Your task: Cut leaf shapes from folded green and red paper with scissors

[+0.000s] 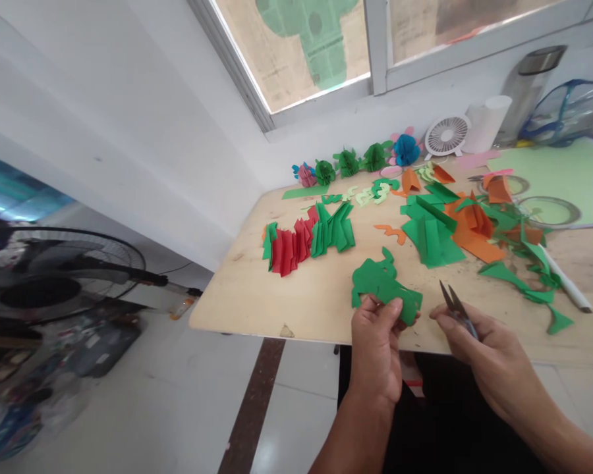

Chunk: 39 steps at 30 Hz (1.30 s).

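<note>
My left hand (380,336) pinches a piece of green paper (383,286) with cut, curving edges, held just over the table's front edge. To its right, my right hand (484,342) is closed around a pair of scissors (457,308). The blades point up and away and stand slightly apart, clear of the paper; the handles are mostly hidden in the fingers. Beyond the hands lie folded green paper pieces (429,230) and orange paper pieces (474,230). A small orange cutout (391,233) rests on the wood behind the held paper.
Folded red papers (291,249) stand on the wooden table (237,289) at left. Green scraps (528,289) and a white pen (566,280) lie right, near tape rolls (548,212). Paper figures (348,162), a small fan (447,136) and a flask (526,95) line the wall.
</note>
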Each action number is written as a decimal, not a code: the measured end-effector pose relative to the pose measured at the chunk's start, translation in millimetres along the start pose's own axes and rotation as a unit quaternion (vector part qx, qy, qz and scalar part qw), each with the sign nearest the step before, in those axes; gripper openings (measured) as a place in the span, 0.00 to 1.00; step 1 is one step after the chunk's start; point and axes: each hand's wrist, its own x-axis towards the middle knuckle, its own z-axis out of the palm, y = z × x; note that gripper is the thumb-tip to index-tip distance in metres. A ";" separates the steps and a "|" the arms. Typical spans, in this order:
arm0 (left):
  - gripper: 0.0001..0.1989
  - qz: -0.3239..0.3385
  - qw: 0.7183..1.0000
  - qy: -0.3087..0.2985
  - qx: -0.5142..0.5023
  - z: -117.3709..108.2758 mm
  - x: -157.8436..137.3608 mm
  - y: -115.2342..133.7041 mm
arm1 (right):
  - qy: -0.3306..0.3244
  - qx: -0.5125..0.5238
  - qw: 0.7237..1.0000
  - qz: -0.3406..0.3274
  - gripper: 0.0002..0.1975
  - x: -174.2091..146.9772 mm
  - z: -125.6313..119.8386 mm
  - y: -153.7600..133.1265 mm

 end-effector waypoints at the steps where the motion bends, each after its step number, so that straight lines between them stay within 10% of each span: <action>1: 0.06 0.003 1.000 -0.002 -0.004 0.3 -0.9 -1.0 | 0.010 -0.001 1.000 0.002 0.14 -0.1 2.2 -1.6; 16: 0.05 0.013 0.999 0.038 0.033 -4.7 -4.8 -6.0 | 0.008 -0.023 1.000 0.002 0.11 10.8 11.7 -13.5; 24: 0.08 -0.012 0.999 0.027 -0.020 -5.7 -7.5 1.8 | -0.072 0.138 0.988 0.005 0.19 -0.3 2.4 -8.2; 39: 0.10 -0.032 0.999 0.001 -0.011 3.2 -17.2 -3.3 | -0.091 -0.025 0.995 -0.025 0.25 -7.6 0.0 8.2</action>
